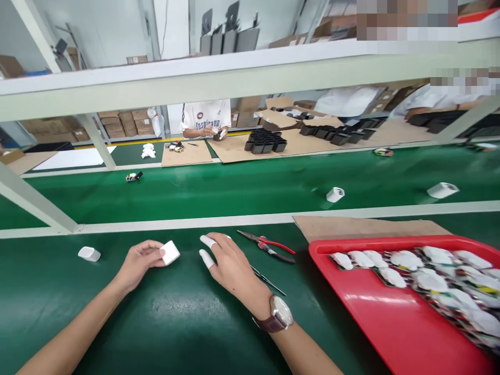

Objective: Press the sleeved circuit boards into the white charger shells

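Note:
A small white plastic housing (pixel 170 253) is pinched between the thumb and fingers of my left hand (pixel 141 263), just over the green bench. My right hand (pixel 230 263) hovers beside it with fingers stretched and apart, holding nothing; white finger cots cover at least two of its fingertips. Behind that hand lie needle-nose pliers (pixel 265 244) with red and black handles. Tweezers (pixel 269 281) lie partly hidden by the right hand. Another white housing (pixel 89 254) rests on the bench to the left of my left hand.
A red tray (pixel 351 297) of circuit boards with white covering stands at the right, over brown cardboard (pixel 367 227). Beyond a pale rail, a green conveyor belt (pixel 234 190) carries white housings (pixel 335 195) and a small board (pixel 134 177). A co-worker (pixel 206 117) handles a black part opposite.

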Motion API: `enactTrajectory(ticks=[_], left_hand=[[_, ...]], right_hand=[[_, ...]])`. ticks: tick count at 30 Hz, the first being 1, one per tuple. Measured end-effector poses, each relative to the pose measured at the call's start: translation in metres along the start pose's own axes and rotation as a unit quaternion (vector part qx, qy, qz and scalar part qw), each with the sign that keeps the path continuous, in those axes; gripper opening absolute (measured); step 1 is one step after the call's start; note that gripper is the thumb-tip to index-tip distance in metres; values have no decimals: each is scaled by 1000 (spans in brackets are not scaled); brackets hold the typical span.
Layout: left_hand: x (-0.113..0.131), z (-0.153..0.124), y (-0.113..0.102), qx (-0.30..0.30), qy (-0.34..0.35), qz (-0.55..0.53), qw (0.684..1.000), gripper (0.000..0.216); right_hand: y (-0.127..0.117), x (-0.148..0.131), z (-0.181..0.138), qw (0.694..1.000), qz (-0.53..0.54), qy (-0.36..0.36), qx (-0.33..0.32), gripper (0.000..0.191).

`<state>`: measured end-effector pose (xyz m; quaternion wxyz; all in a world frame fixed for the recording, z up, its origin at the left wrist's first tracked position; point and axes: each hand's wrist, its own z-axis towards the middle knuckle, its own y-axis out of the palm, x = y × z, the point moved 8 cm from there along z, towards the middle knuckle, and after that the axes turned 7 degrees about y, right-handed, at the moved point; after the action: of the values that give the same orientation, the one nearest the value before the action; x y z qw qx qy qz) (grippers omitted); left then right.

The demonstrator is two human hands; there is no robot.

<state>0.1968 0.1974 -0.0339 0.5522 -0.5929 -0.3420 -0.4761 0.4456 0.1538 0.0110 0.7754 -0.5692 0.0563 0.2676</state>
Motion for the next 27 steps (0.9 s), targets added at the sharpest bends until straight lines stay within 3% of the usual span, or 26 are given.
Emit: enactTrajectory(ticks=[3, 6, 8, 10, 14, 17, 19, 21, 22, 24, 27], left_hand=[[13, 59, -30, 59, 51, 126, 989, 36], [18, 114, -58, 109, 53, 211, 970, 25], [20, 138, -67, 114, 44, 258, 958, 21], [24, 144, -70, 99, 50, 293, 950, 24], [30, 107, -90, 75, 99, 350, 929, 58], [17, 57, -133, 58, 131, 472, 870, 75], [-7, 25, -171, 53, 78, 548, 831, 83], [-31, -4, -196, 36, 10, 549, 835, 77], [-37, -16, -198, 22, -2, 528, 849, 69], [-33, -33, -179, -2, 27, 469, 883, 54], [-2, -47, -111, -47, 121, 390, 912, 37]], right_hand=[[-1, 37, 7, 990, -83, 93, -68, 33], [-3, 57, 10, 984, -100, 117, -86, 28], [2, 65, 12, 982, -105, 126, -94, 25], [7, 69, 13, 981, -102, 133, -98, 20], [5, 73, 16, 983, -80, 144, -82, 19], [-10, 62, 18, 989, -54, 128, -51, 21], [-14, 40, 16, 995, -23, 87, -48, 19], [-7, 6, 9, 997, 28, 16, -65, 15], [0, -12, 4, 996, 47, -23, -76, 13], [19, -45, -9, 991, 44, -80, -95, 9], [46, -67, -24, 988, -16, -102, -118, 9]])
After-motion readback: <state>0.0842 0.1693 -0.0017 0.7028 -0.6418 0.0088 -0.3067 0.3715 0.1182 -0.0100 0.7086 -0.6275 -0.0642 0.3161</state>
